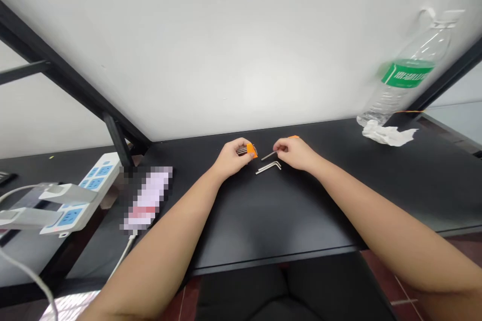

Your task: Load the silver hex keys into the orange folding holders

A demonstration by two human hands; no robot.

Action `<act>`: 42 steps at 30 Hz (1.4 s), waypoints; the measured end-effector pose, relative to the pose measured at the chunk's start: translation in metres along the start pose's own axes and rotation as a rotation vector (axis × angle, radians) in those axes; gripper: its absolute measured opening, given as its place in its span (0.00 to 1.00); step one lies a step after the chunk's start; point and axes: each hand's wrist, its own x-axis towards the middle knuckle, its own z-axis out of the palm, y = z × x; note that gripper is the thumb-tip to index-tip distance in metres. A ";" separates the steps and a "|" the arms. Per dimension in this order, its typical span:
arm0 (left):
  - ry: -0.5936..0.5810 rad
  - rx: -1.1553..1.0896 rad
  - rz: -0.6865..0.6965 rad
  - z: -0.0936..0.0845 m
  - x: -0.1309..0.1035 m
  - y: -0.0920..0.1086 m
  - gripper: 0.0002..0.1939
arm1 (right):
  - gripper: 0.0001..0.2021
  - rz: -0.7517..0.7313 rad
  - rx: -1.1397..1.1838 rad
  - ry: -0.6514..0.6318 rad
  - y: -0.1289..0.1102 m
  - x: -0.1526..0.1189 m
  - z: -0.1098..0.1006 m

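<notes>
My left hand [235,158] is closed around an orange hex key holder [252,150], with several metal keys showing between the fingers. To its right, my right hand [292,153] pinches a hex key [268,156] whose long arm points left toward the holder. Just below, loose L-shaped hex keys [268,166] lie side by side on the black table [278,215], their short bends at the right. A small orange piece [294,136] peeks out behind my right hand; most of it is hidden.
A phone with a blurred screen [148,198] lies left of my left forearm, cable attached. Beyond it is a white power strip [85,193] with plugged-in chargers. At the back right, a clear bottle with a green label [408,72] leans by the wall, near crumpled tissue [388,134].
</notes>
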 end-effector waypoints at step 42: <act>-0.104 -0.209 -0.090 0.010 0.001 -0.012 0.30 | 0.08 -0.131 -0.235 -0.162 -0.010 -0.011 0.001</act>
